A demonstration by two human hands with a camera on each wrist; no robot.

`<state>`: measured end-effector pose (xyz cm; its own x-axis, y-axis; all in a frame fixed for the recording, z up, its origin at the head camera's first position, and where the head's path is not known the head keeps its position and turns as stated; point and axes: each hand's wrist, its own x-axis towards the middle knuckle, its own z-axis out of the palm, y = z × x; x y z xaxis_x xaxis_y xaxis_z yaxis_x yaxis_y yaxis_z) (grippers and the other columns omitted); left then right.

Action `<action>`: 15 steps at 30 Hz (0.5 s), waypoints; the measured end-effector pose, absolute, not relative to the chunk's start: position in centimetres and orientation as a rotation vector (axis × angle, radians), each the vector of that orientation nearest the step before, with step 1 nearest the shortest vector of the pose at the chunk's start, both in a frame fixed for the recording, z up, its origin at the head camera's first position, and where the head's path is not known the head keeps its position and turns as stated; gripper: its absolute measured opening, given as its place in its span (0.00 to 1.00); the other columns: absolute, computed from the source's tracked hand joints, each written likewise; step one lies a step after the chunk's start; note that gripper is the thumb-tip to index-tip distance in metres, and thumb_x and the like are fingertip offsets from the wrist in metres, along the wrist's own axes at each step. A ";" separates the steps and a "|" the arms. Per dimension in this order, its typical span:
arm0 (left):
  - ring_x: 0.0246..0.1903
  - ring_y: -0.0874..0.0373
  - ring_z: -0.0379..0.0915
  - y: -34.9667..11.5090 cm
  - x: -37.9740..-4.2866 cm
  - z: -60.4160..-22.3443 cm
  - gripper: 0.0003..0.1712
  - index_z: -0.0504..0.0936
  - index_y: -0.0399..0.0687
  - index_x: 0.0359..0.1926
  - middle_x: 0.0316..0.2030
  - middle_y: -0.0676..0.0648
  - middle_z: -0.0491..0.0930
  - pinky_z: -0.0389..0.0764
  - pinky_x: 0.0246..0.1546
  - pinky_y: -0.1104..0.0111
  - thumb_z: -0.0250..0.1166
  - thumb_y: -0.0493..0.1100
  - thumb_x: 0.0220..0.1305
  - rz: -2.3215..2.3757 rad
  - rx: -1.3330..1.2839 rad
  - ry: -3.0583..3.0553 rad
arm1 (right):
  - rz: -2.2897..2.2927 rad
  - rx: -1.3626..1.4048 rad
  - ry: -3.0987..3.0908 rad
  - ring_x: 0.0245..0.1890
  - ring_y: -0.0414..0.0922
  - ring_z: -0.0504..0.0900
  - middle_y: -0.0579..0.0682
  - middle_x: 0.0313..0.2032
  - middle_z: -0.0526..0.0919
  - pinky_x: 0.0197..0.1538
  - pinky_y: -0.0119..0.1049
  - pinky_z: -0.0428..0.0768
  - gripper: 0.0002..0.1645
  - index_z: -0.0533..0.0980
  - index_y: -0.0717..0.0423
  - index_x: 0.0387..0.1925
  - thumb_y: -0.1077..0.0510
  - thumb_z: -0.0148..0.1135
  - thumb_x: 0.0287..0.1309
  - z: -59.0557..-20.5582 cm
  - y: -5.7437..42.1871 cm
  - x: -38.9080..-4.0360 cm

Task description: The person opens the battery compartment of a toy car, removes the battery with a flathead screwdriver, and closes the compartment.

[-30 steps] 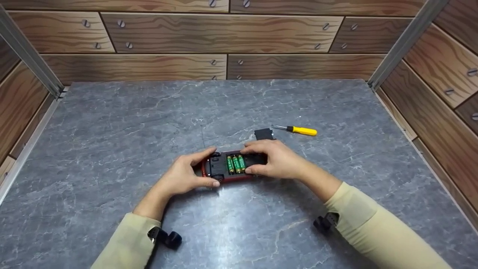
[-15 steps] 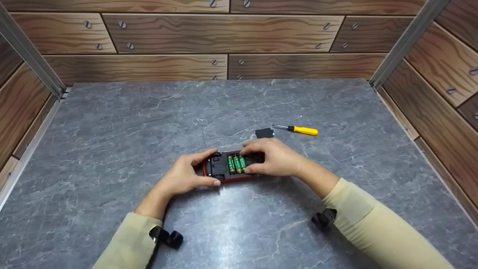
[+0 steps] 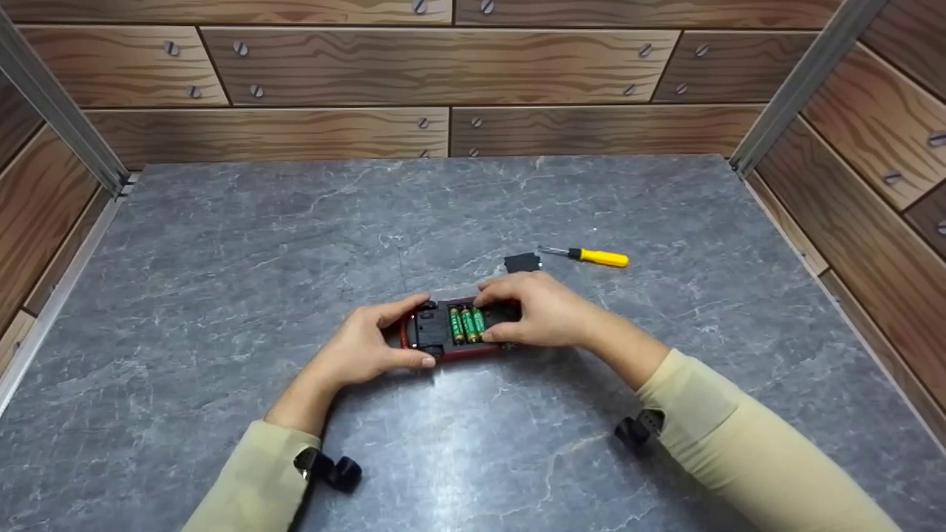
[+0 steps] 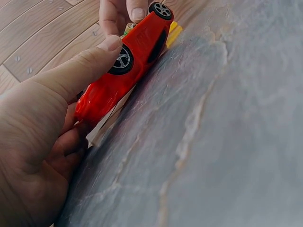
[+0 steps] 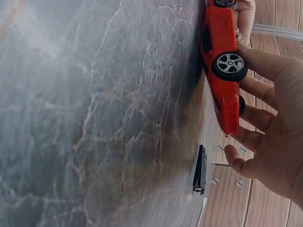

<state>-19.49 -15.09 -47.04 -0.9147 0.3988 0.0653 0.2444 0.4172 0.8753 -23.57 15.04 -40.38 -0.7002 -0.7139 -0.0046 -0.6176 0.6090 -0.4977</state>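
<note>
A red toy car (image 3: 430, 329) lies upside down on the grey table, its black underside up and its battery compartment uncovered. Three green batteries (image 3: 466, 325) sit side by side in it. My left hand (image 3: 362, 343) grips the car's left end, thumb by the near wheel and a finger by the far wheel. Over the other end, my right hand (image 3: 547, 310) pinches the rightmost battery (image 3: 478, 322) at its two ends with thumb and forefinger. In the right wrist view the remaining fingers spread past the red body (image 5: 222, 90).
Behind the right hand lies a black battery cover (image 3: 522, 262). A yellow-handled screwdriver (image 3: 602, 258) rests to its right, tip toward the cover. A thin antenna wire (image 3: 400, 270) reaches back from the car. Wood-patterned walls (image 3: 443, 66) bound the table.
My right hand has shifted very slightly back and left, with its thumb and forefinger still at the rightmost battery. The left hand and the car keep their places.
</note>
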 end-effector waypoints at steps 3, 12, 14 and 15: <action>0.69 0.49 0.73 -15.1 -19.4 -47.0 0.55 0.74 0.55 0.76 0.71 0.48 0.76 0.66 0.75 0.51 0.88 0.53 0.47 1.520 0.578 2.509 | -0.695 -1.105 2.630 0.67 0.57 0.78 0.57 0.67 0.81 0.73 0.56 0.71 0.27 0.85 0.51 0.59 0.47 0.77 0.60 -40.4 15.0 -23.6; 0.67 0.50 0.74 -15.0 -19.3 -46.9 0.54 0.74 0.51 0.76 0.70 0.46 0.77 0.67 0.74 0.51 0.88 0.50 0.48 1.555 0.571 2.484 | -0.715 -1.143 2.621 0.66 0.56 0.79 0.56 0.66 0.82 0.71 0.55 0.74 0.26 0.86 0.51 0.57 0.46 0.76 0.60 -40.7 14.9 -23.8; 0.67 0.50 0.74 -15.0 -19.3 -46.9 0.54 0.74 0.52 0.76 0.70 0.46 0.77 0.67 0.74 0.51 0.88 0.50 0.48 1.555 0.563 2.482 | -0.719 -1.143 2.614 0.66 0.56 0.79 0.56 0.66 0.82 0.71 0.54 0.74 0.26 0.86 0.52 0.57 0.46 0.75 0.61 -40.8 14.9 -23.8; 0.67 0.50 0.74 -15.0 -19.3 -46.9 0.54 0.74 0.52 0.76 0.70 0.46 0.77 0.66 0.74 0.51 0.88 0.51 0.48 1.555 0.560 2.481 | -0.719 -1.144 2.611 0.66 0.55 0.80 0.56 0.66 0.82 0.71 0.54 0.74 0.26 0.86 0.52 0.57 0.46 0.75 0.61 -40.8 14.9 -23.8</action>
<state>-19.32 -15.02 -46.88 -0.9170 0.3940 0.0618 0.2274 0.3892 0.8926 -23.84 14.93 -40.77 -0.6799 -0.7332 0.0108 -0.6352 0.5816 -0.5081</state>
